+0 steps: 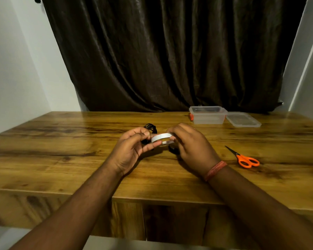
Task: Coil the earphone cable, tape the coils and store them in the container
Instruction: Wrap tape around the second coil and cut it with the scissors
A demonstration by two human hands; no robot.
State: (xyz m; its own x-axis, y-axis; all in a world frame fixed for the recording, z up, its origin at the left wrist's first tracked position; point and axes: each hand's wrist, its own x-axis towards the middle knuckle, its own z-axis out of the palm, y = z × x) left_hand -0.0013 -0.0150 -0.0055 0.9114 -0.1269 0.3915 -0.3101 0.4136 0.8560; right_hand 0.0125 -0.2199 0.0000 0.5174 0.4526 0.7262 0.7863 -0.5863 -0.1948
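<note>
A white roll of tape (162, 138) is held above the middle of the wooden table (61, 141). My right hand (190, 143) grips the roll from the right. My left hand (134, 147) pinches its left edge with thumb and fingertips. A black coiled earphone cable (150, 127) lies on the table just behind my left hand, partly hidden by it. Another dark piece of cable (173, 149) shows under my right hand. A clear plastic container (208, 115) stands open at the back right of the table.
The container's clear lid (243, 120) lies flat to its right. Orange-handled scissors (245, 158) lie on the table right of my right wrist. A dark curtain (170, 51) hangs behind the table. White walls stand on both sides.
</note>
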